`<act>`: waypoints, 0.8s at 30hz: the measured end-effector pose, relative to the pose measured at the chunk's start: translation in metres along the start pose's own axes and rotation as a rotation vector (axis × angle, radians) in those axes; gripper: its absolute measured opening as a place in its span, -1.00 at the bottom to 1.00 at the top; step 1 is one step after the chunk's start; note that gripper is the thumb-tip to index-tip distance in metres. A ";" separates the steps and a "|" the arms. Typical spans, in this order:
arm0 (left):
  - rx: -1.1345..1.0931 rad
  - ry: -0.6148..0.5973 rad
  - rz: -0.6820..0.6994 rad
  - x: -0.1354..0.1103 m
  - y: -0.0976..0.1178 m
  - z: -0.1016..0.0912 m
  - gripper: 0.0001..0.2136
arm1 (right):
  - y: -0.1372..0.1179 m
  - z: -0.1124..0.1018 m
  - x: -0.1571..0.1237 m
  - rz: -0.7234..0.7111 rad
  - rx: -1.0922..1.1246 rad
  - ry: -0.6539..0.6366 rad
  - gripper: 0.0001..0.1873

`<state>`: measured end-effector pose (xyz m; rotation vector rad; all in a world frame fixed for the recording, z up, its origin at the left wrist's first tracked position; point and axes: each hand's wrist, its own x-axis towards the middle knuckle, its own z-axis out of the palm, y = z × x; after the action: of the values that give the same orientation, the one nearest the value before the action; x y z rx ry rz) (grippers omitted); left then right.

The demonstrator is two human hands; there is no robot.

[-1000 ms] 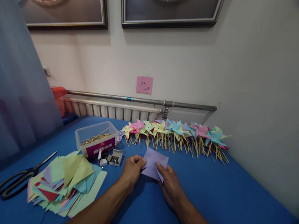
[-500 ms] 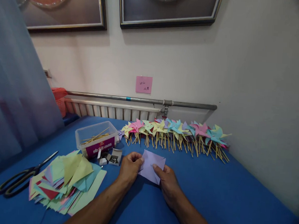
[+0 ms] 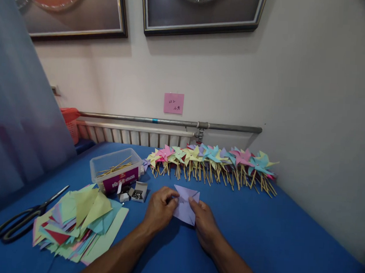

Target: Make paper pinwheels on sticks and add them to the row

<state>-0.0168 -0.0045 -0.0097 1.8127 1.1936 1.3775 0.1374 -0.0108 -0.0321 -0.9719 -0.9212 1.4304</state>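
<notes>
A square of purple paper [image 3: 184, 214] with slits running in from its corners is held tilted above the blue tabletop. My right hand [image 3: 206, 224] grips its right side, thumb on top and fingers behind. At the left edge of the paper, my left hand [image 3: 161, 209] is closed in a pinch on it, with the thumb and forefinger together; whether something small is also between them cannot be made out. A small mark shows near the paper's middle. Just left of my left hand stand small open boxes [image 3: 138, 192] of metal pins.
Finished paper pinwheels [image 3: 212, 153] on sticks lie in a row along the back. A clear plastic tub [image 3: 98, 168] holds thin sticks. Loose coloured paper pieces [image 3: 78, 220] are piled at left, beside black-handled scissors [image 3: 29, 217]. A radiator [image 3: 133, 136] and pipe run along the wall.
The left fingertips have shifted slightly inward over the paper's left edge, and the paper has turned a little. My right hand keeps its grip. The whole view has moved slightly.
</notes>
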 end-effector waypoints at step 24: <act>0.109 -0.081 0.121 -0.004 -0.001 0.002 -0.89 | 0.006 -0.001 0.005 -0.023 0.093 0.052 -0.58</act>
<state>-0.0152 -0.0073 -0.0133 2.0264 1.1535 1.3128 0.1362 -0.0067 -0.0388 -0.9215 -0.8182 1.4096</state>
